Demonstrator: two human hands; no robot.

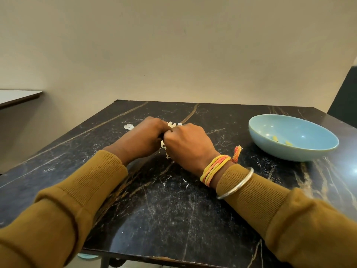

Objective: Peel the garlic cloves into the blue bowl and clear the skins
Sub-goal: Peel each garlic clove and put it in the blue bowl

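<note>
1. While they meet knuckle to knuckle over the middle of the table [173, 209], the left hand [146, 136] and right hand [188, 144] keep their fingers curled inward. What they grip is hidden, so I cannot tell whether a clove sits between them.
2. One blue bowl [293, 151] stands by the table's right edge, well apart from the hands.
3. Two pale yellow peeled cloves [275, 138] lie inside it, near each other.
4. White garlic skins [129, 126] lie scattered beside and beneath the hands.
5. One metal bangle [239, 184] and one yellow-orange thread wristband [214, 169] circle the right wrist.
</note>
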